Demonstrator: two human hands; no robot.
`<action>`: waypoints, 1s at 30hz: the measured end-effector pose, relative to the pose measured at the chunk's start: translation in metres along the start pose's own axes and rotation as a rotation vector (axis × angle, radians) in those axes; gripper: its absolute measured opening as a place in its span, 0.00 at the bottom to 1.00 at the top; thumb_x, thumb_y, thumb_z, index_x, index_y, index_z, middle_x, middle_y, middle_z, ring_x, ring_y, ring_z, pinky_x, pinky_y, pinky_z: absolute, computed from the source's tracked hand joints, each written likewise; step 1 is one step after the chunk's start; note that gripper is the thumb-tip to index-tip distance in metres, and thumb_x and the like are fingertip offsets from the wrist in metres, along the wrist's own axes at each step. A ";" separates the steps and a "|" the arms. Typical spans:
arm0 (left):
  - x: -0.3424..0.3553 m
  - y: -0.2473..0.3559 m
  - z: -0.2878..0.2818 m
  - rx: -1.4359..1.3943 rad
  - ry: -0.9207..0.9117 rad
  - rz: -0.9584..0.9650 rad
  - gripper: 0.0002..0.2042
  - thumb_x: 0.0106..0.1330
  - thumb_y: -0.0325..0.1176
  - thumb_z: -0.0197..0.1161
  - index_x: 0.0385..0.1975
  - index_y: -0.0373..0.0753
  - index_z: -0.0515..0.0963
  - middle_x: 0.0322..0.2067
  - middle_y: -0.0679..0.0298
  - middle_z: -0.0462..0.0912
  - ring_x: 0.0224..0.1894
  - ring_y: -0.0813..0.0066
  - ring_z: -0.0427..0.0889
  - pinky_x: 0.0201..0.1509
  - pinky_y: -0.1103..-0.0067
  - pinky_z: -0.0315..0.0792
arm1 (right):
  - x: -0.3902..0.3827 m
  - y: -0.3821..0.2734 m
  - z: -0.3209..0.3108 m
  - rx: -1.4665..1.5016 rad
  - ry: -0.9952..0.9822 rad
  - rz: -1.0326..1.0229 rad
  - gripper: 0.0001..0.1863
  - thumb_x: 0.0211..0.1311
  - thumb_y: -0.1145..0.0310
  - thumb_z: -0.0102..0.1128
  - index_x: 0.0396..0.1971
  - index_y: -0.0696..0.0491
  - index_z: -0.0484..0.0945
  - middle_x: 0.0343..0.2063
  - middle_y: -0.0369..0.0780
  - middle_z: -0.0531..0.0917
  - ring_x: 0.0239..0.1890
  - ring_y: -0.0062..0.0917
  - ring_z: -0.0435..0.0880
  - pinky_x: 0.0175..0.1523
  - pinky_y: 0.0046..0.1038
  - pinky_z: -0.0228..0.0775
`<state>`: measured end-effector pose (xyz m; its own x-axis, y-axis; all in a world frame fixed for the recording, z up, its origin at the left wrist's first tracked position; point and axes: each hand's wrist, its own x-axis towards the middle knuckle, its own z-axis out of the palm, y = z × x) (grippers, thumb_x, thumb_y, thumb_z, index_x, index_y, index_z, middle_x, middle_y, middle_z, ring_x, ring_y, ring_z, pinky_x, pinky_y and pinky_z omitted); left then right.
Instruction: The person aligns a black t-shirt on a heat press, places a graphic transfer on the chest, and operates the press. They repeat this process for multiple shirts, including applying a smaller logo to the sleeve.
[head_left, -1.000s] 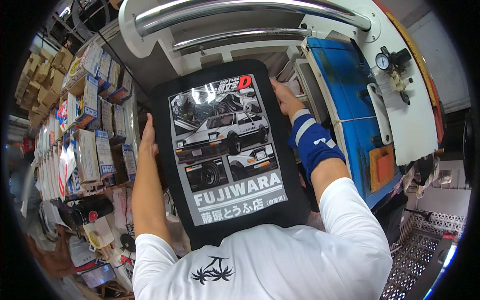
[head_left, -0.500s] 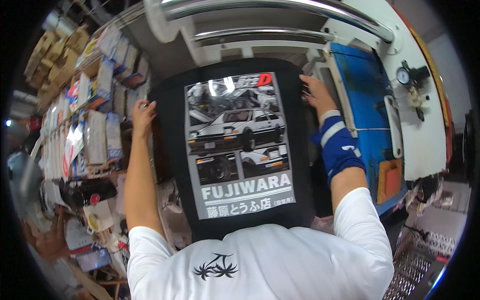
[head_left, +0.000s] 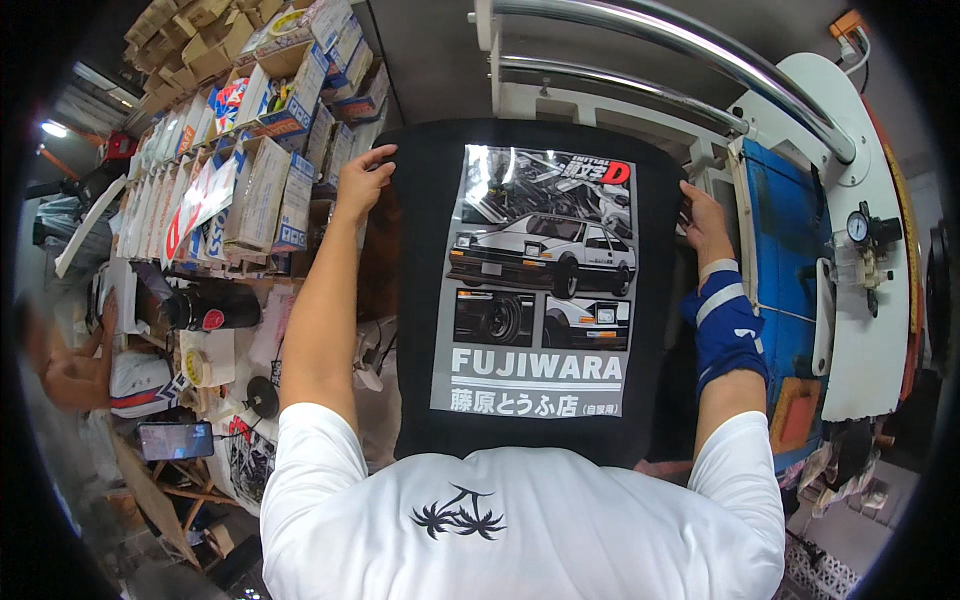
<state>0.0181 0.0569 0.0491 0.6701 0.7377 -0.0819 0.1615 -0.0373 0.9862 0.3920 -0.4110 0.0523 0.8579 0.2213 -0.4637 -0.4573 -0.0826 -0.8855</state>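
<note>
your left hand [head_left: 365,183] grips the black car-print cloth [head_left: 540,285] at upper left | your right hand [head_left: 707,222] grips its upper right

Cloth [head_left: 535,285] between boxes [head_left: 265,195] at left and gauge [head_left: 858,227] at right.

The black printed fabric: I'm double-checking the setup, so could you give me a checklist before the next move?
1. Left hand gripping the upper left of the black printed fabric: ok.
2. Right hand gripping its upper right edge: ok.
3. Car print facing up and upright in the view: ok.
4. No folds across the print: ok, none visible.
5. Fabric's underside clear: cannot tell, hidden.
6. Pressure gauge reading: cannot tell, too small.
</note>
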 end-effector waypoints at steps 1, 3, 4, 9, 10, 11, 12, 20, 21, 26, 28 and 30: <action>0.000 -0.001 0.000 -0.002 0.011 0.009 0.16 0.68 0.23 0.67 0.55 0.41 0.85 0.43 0.69 0.84 0.36 0.85 0.79 0.39 0.86 0.74 | -0.002 0.001 0.000 0.001 0.013 -0.001 0.16 0.65 0.61 0.70 0.50 0.49 0.84 0.43 0.33 0.85 0.46 0.27 0.80 0.51 0.31 0.68; -0.005 -0.002 0.002 0.138 0.042 0.127 0.15 0.67 0.23 0.66 0.54 0.39 0.85 0.45 0.65 0.85 0.40 0.78 0.81 0.44 0.81 0.76 | -0.009 0.005 -0.001 -0.095 0.039 -0.089 0.14 0.65 0.62 0.70 0.48 0.50 0.85 0.41 0.32 0.85 0.43 0.25 0.80 0.49 0.28 0.69; -0.013 0.000 0.005 0.277 0.058 0.240 0.15 0.66 0.23 0.66 0.52 0.38 0.85 0.46 0.62 0.85 0.44 0.71 0.83 0.49 0.78 0.76 | -0.014 0.006 0.000 -0.143 0.059 -0.135 0.14 0.65 0.62 0.70 0.47 0.50 0.86 0.40 0.32 0.86 0.42 0.24 0.81 0.47 0.26 0.69; -0.122 0.029 0.030 0.554 -0.087 0.579 0.12 0.62 0.24 0.67 0.45 0.37 0.86 0.51 0.54 0.85 0.57 0.50 0.81 0.64 0.65 0.74 | -0.130 0.035 0.017 -0.823 0.106 -0.931 0.11 0.65 0.69 0.67 0.45 0.55 0.85 0.45 0.44 0.87 0.51 0.35 0.85 0.59 0.33 0.74; -0.146 0.029 0.036 0.583 -0.143 0.621 0.12 0.61 0.26 0.69 0.45 0.37 0.86 0.51 0.54 0.85 0.59 0.50 0.80 0.66 0.63 0.72 | -0.156 0.046 0.017 -0.878 0.025 -1.092 0.13 0.58 0.71 0.69 0.44 0.54 0.84 0.47 0.47 0.86 0.54 0.44 0.83 0.61 0.40 0.73; -0.165 0.025 0.041 0.583 -0.173 0.622 0.13 0.60 0.26 0.70 0.45 0.37 0.86 0.52 0.55 0.84 0.61 0.50 0.79 0.68 0.61 0.70 | -0.184 0.054 0.020 -0.889 -0.034 -1.106 0.15 0.56 0.71 0.70 0.45 0.55 0.84 0.51 0.47 0.83 0.57 0.46 0.79 0.64 0.42 0.71; -0.178 0.023 0.045 0.586 -0.207 0.627 0.13 0.59 0.27 0.72 0.45 0.37 0.86 0.53 0.55 0.84 0.63 0.50 0.78 0.70 0.59 0.68 | -0.202 0.063 0.018 -0.872 -0.106 -1.087 0.17 0.55 0.71 0.71 0.46 0.55 0.83 0.53 0.48 0.81 0.59 0.47 0.77 0.65 0.43 0.68; -0.194 0.000 0.057 0.508 -0.132 0.592 0.14 0.55 0.24 0.74 0.43 0.37 0.87 0.57 0.56 0.84 0.68 0.51 0.74 0.71 0.60 0.67 | -0.214 0.089 0.017 -1.022 -0.124 -1.070 0.20 0.55 0.65 0.72 0.48 0.54 0.83 0.57 0.45 0.79 0.64 0.49 0.72 0.69 0.49 0.62; -0.194 -0.001 0.057 0.510 -0.128 0.592 0.14 0.55 0.23 0.73 0.43 0.37 0.87 0.57 0.56 0.84 0.68 0.51 0.74 0.71 0.60 0.68 | -0.214 0.089 0.017 -1.033 -0.115 -1.070 0.20 0.54 0.65 0.73 0.48 0.54 0.84 0.57 0.45 0.79 0.64 0.49 0.72 0.69 0.49 0.62; -0.197 -0.001 0.059 0.505 -0.112 0.588 0.12 0.55 0.23 0.72 0.40 0.36 0.86 0.57 0.56 0.83 0.68 0.50 0.74 0.72 0.58 0.66 | -0.215 0.090 0.018 -1.040 -0.103 -1.073 0.22 0.52 0.68 0.74 0.48 0.53 0.84 0.57 0.45 0.79 0.64 0.48 0.72 0.68 0.47 0.62; -0.197 0.006 0.062 0.561 -0.105 0.616 0.10 0.55 0.24 0.72 0.38 0.37 0.85 0.55 0.57 0.83 0.67 0.50 0.74 0.73 0.57 0.64 | -0.216 0.084 0.021 -1.056 -0.112 -1.038 0.19 0.52 0.68 0.73 0.45 0.52 0.84 0.57 0.45 0.79 0.63 0.48 0.73 0.67 0.47 0.64; -0.194 0.022 0.063 0.703 -0.157 0.576 0.07 0.56 0.25 0.71 0.35 0.37 0.84 0.52 0.58 0.83 0.65 0.51 0.74 0.72 0.57 0.63 | -0.214 0.073 0.022 -1.107 -0.125 -0.962 0.18 0.51 0.68 0.73 0.44 0.52 0.84 0.55 0.45 0.81 0.61 0.48 0.75 0.64 0.45 0.66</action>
<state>-0.0628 -0.1292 0.0781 0.8660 0.3803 0.3247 0.1411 -0.8088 0.5709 0.1698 -0.4431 0.0880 0.6695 0.6964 0.2585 0.7229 -0.5306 -0.4426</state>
